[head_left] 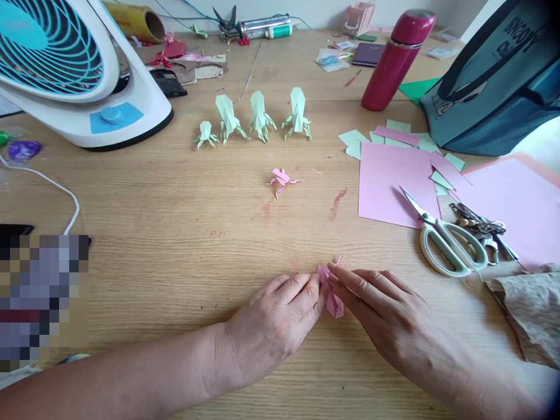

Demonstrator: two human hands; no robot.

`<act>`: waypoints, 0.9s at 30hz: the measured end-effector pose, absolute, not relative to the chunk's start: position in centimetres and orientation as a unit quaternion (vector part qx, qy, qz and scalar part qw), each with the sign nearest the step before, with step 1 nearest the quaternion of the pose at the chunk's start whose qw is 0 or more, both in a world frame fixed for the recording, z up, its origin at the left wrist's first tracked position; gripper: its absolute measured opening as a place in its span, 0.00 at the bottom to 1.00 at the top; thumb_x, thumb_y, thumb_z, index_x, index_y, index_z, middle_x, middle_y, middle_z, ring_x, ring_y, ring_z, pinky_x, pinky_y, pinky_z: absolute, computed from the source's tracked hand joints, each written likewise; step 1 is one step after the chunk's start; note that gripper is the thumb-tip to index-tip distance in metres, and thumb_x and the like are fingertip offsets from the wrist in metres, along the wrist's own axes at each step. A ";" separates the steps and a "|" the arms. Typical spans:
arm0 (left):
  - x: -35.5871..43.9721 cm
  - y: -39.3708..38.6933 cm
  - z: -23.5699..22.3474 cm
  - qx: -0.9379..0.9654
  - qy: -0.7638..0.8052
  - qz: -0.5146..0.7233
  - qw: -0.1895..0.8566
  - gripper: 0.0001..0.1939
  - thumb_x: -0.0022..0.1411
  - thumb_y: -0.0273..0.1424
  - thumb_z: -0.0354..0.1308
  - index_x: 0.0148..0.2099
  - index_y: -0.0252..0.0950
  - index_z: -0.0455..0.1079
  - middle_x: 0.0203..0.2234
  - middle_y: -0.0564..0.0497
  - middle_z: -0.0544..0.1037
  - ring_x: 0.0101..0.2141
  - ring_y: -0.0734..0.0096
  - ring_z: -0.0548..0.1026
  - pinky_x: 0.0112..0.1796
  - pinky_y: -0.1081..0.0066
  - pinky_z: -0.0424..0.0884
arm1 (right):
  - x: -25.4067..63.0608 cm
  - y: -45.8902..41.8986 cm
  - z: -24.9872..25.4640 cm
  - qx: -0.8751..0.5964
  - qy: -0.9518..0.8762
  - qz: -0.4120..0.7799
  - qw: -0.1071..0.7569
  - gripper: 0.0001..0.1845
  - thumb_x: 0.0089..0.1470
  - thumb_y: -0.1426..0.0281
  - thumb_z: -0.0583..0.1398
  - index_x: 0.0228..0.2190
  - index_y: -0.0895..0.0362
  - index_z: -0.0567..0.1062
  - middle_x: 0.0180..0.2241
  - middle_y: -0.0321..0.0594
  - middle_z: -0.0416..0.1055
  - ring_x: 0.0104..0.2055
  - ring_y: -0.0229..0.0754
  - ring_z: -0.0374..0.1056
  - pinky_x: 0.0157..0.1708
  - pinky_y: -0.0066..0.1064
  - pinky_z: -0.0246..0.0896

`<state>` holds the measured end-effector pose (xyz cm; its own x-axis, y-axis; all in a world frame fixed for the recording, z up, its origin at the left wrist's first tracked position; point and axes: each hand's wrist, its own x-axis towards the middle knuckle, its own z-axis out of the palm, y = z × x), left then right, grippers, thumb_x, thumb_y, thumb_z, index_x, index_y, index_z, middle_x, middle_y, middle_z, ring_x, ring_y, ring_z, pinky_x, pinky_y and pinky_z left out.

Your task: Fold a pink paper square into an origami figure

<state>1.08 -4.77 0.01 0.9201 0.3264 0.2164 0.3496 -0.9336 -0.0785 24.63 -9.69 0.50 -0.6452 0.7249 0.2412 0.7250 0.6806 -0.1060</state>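
Hands (275, 326) on pink origami (335, 306), scissors (429, 218) nearby

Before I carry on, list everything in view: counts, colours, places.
Table: 1, brown, beneath everything
Figures: 4, pale green, back centre
Small figure: 1, pink, centre
Sheets: at least 2, pink, right
Scraps: several, pink-green, behind sheets
Scissors: 1, white-handled, right
Keys: 1 bunch, silvery, beside scissors
Cloth: 1, greyish, right edge
Bottle: 1, crimson, back right
Bag: 1, bluish, far right
Fan: 1, white-blue, left
Tube: 1, yellow, behind fan
Pliers: 1, dark, back
Basket: 1, pink, back
Cord: 1, white, left
Clutter: uncounted, mixed, back and left
Folded paper: 1, pink, between hands
Left hand: 1, bare, on paper
Right hand: 1, bare, on paper
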 end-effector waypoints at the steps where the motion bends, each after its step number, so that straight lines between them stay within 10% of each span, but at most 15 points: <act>1: 1.0 -4.6 0.1 -0.979 -0.166 -0.101 0.057 0.22 0.73 0.22 0.40 0.62 0.24 0.68 0.55 0.43 0.76 0.53 0.61 0.74 0.52 0.65 0.73 | 24.8 -9.6 0.4 -0.396 -0.909 0.004 0.133 0.20 0.66 0.80 0.49 0.54 0.71 0.72 0.54 0.59 0.72 0.45 0.49 0.68 0.41 0.41 0.66; 27: 1.0 -3.4 0.8 -0.973 -0.200 -0.110 -0.032 0.20 0.74 0.23 0.43 0.61 0.30 0.68 0.53 0.50 0.77 0.53 0.66 0.71 0.54 0.64 0.68 | 26.2 -7.6 1.5 -0.359 -0.919 0.074 0.144 0.21 0.68 0.77 0.47 0.53 0.60 0.75 0.47 0.48 0.76 0.49 0.48 0.69 0.46 0.41 0.66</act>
